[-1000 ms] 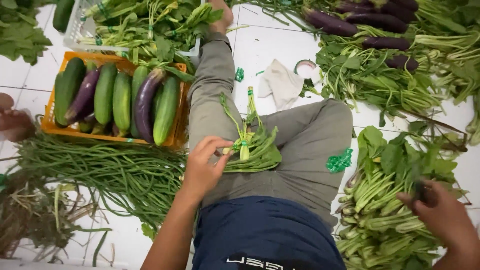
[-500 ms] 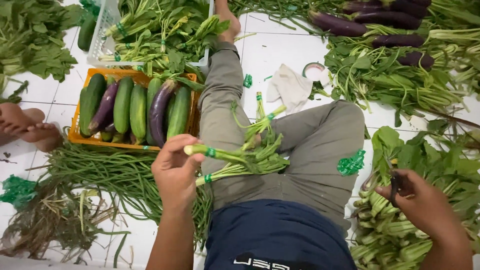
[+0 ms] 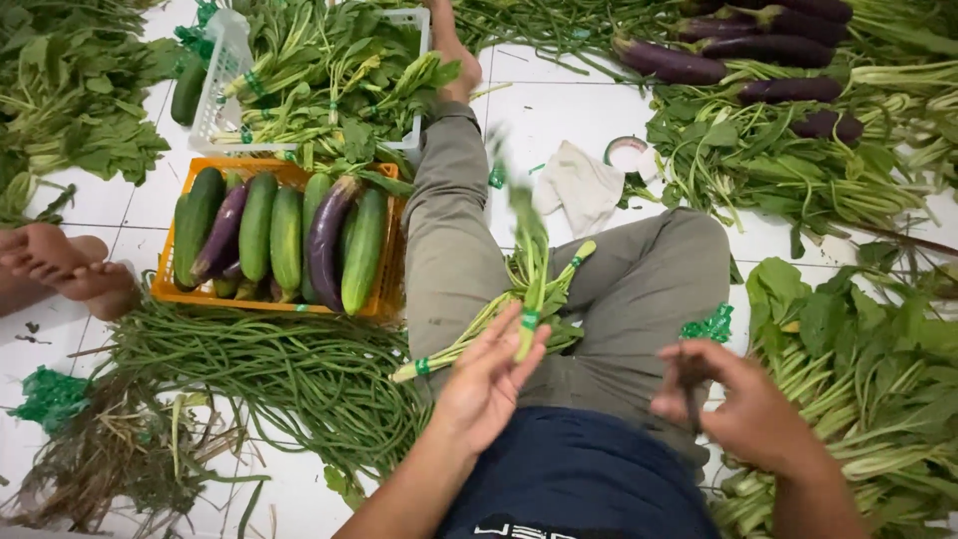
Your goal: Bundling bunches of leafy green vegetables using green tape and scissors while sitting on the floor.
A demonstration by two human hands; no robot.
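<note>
I sit on a white tiled floor with my grey-trousered legs stretched out. My left hand (image 3: 489, 379) rests at my lap, fingers spread under a blurred bundle of green stalks (image 3: 529, 289) tied with a green band; another tied bundle (image 3: 454, 349) lies beside it on my thigh. My right hand (image 3: 733, 404) is closed around a small dark object, blurred, above my right thigh, next to a heap of leafy greens (image 3: 858, 379).
An orange crate (image 3: 166, 269) of cucumbers and purple eggplants sits left of my leg, a white basket (image 3: 228, 75) of greens behind it. Long beans (image 3: 269, 374) lie on the floor. Another person's bare feet (image 3: 70, 265) show at left. A white cloth (image 3: 579, 185) and eggplants (image 3: 738, 60) lie ahead.
My left hand has lifted one tied bundle upright off my lap, and it blurs with motion. My right hand has moved inward from the greens toward my thigh.
</note>
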